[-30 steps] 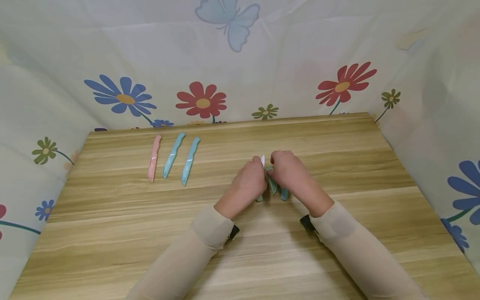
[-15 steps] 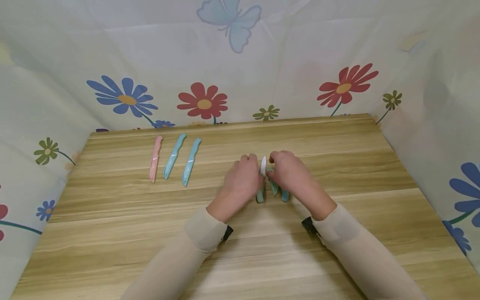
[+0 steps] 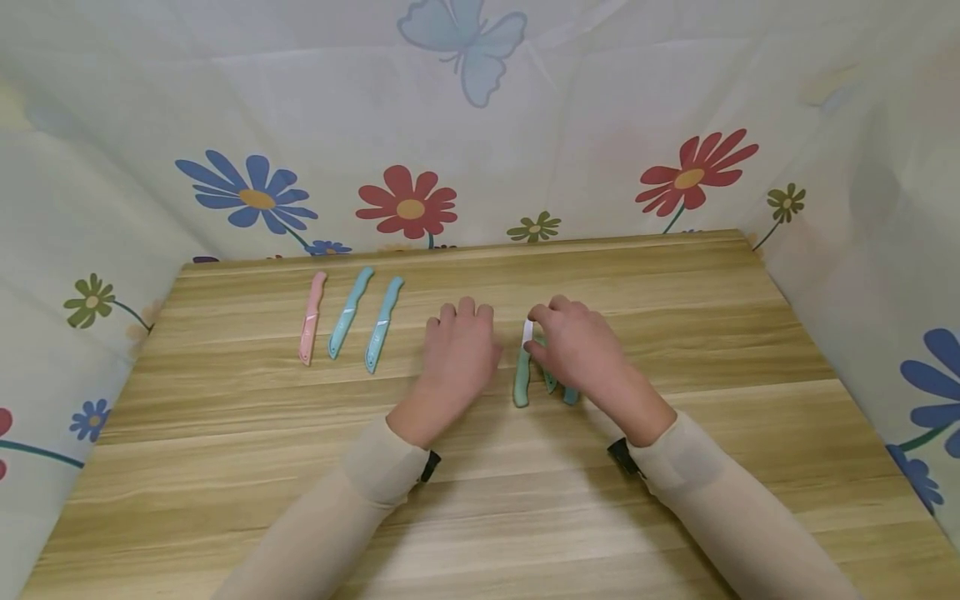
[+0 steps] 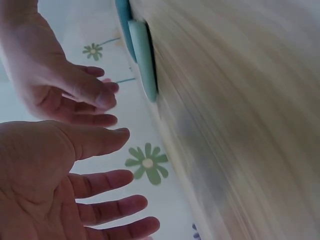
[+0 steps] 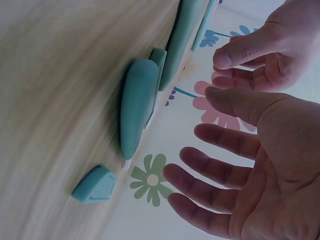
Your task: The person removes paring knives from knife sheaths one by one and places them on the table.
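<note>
Both hands are empty. My left hand (image 3: pixel 459 354) hovers left of a green-handled paring knife (image 3: pixel 522 379), with its fingers spread in the left wrist view. The knife lies with its pale blade bare, pointing away. My right hand (image 3: pixel 581 346) is over the knife group, its thumb and index finger close to the blade in the head view; the right wrist view shows its fingers relaxed. Partly under it are a green blade sheath (image 3: pixel 550 380) and a blue knife handle (image 3: pixel 572 396). A blue sheath (image 5: pixel 95 185) lies beyond the blue knife (image 5: pixel 138 107) in the right wrist view.
At the back left of the wooden table (image 3: pixel 247 467), a pink sheathed knife (image 3: pixel 312 318) and two blue sheathed knives (image 3: pixel 351 312) lie side by side. A flower-printed cloth (image 3: pixel 585 117) walls the back and sides.
My left hand has let go of the green-handled knife and moved left, leaving it on the table. The knife's handle has come into full view. My right hand has barely moved.
</note>
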`<state>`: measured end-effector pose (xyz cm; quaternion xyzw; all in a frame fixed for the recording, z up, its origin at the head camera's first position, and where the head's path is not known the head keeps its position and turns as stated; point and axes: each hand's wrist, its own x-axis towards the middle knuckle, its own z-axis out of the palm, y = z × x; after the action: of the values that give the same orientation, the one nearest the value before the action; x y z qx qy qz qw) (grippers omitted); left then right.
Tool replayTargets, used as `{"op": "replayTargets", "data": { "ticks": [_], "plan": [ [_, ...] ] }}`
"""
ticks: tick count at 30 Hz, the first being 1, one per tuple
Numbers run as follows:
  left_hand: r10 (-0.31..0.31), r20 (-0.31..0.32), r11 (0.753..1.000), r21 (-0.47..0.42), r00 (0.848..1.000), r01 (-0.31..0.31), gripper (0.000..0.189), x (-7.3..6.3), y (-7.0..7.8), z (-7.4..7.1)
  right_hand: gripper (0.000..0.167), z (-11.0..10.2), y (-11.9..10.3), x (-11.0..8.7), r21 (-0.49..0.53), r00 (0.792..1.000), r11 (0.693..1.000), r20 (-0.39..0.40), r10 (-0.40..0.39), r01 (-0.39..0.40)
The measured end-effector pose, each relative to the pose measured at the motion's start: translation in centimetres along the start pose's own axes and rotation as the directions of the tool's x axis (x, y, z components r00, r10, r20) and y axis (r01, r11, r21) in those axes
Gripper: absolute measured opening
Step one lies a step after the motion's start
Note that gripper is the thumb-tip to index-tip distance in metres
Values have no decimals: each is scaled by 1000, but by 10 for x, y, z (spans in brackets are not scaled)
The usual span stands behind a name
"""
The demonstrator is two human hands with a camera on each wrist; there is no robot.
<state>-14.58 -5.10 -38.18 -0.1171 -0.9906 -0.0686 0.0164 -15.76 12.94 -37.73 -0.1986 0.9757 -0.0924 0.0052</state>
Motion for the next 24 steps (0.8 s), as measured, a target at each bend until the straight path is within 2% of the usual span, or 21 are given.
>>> {"op": "replayTargets", "data": {
  "ticks": [13, 24],
  "plan": [
    [-23, -71, 999, 42, 997, 26, 37, 1, -49, -5, 44, 5, -10, 2, -60, 997, 996, -23, -67, 66],
    [-81, -60, 996, 40, 995, 84, 44, 14, -89, -12, 51, 5, -27, 7, -47, 997, 996, 20, -78, 78]
  ]
}}
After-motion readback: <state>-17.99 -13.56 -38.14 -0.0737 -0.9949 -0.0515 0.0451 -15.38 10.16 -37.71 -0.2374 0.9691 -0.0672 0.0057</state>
